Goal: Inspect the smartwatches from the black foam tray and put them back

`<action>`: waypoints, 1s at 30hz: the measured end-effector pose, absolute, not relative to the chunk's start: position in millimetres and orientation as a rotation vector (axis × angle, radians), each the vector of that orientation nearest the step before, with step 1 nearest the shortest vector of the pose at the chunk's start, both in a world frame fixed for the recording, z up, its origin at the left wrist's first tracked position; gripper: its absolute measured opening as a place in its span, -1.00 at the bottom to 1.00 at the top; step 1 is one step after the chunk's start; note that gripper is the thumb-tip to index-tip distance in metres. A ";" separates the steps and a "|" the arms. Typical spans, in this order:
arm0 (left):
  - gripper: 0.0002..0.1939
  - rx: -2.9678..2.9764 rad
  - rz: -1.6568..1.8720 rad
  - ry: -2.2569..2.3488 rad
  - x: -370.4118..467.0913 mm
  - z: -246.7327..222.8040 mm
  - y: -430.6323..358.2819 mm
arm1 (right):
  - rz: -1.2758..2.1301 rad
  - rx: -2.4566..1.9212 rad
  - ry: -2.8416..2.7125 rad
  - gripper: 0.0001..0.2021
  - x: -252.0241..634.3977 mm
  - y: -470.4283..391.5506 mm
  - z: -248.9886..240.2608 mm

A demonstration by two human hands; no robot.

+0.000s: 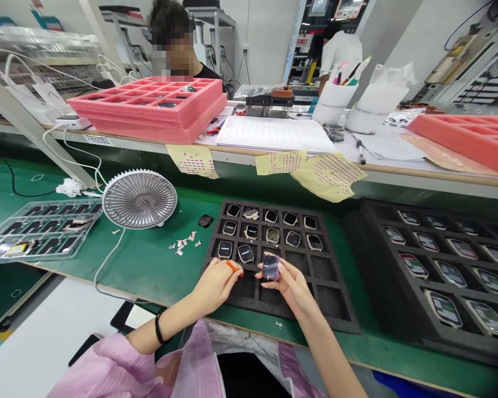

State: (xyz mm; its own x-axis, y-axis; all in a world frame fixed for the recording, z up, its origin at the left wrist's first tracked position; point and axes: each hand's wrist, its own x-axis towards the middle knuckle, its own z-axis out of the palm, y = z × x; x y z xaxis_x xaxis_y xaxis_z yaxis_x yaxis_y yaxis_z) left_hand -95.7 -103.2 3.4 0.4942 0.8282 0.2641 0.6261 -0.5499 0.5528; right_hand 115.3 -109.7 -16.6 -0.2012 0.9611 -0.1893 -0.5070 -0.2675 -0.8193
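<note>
Hands, two, bare, apart from each other: our left hand (216, 282), black band (158, 327) at the wrist, pinches an orange piece (234, 267) between thumb and fingers; our right hand (294, 284) grips a purple-edged watch (270, 267) by its sides, screen toward us, above a black foam tray (332, 299). Said tray, on the green table (157, 254) before us: watches (273, 236), five in the back row, five in the second, two at the left of the third, several with lit screens. Just left of the tray, on the table: one dark watch (205, 220), lying loose, and a scatter of paper bits (185, 242). Further left: one round grey fan (141, 199); one clear tray (62, 255) of dark parts (67, 244). At our right: a second black tray (371, 265), taller, its compartments holding more watches. On the shelf (240, 159) above: pink foam trays (145, 124), stacked; one ruled sheet (274, 132); one white cup (334, 105) of pens (352, 76). Hanging from the shelf edge: yellow papers (327, 176) with red dots. Beyond the shelf: one person in black (208, 72), one person in white (341, 52).
</note>
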 end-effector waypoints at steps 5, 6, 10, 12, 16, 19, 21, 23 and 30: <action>-0.66 2.289 0.690 1.169 -96.6 5.0 -101.8 | 1.702 -0.874 -0.756 -0.56 115.6 -109.9 -16.6; -0.66 2.290 0.703 1.156 -96.6 6.3 -102.3 | 1.701 -0.874 -0.757 -0.56 115.6 -109.9 -16.5; -0.65 2.312 0.645 1.133 -93.6 5.7 -104.2 | 1.698 -0.861 -0.749 -0.60 115.5 -110.0 -16.9; -0.66 2.294 0.595 1.121 -92.5 5.2 -104.1 | 1.701 -0.852 -0.740 -0.61 115.4 -110.0 -17.7; -0.68 2.260 0.681 1.091 -93.9 10.5 -102.8 | 1.716 -0.841 -0.740 -0.62 115.2 -109.6 -18.4; -0.68 2.276 0.659 1.077 -92.9 8.8 -102.0 | 1.709 -0.847 -0.744 -0.60 115.0 -109.6 -17.8; -0.69 2.320 0.555 1.085 -90.1 4.8 -101.7 | 1.708 -0.850 -0.743 -0.60 114.8 -109.8 -17.6; -0.72 2.363 0.490 1.098 -87.0 3.7 -101.3 | 1.711 -0.845 -0.741 -0.61 114.7 -110.0 -17.9; -0.69 2.372 0.567 1.091 -82.0 11.3 -94.8 | 1.700 -0.848 -0.753 -0.61 115.1 -109.8 -21.8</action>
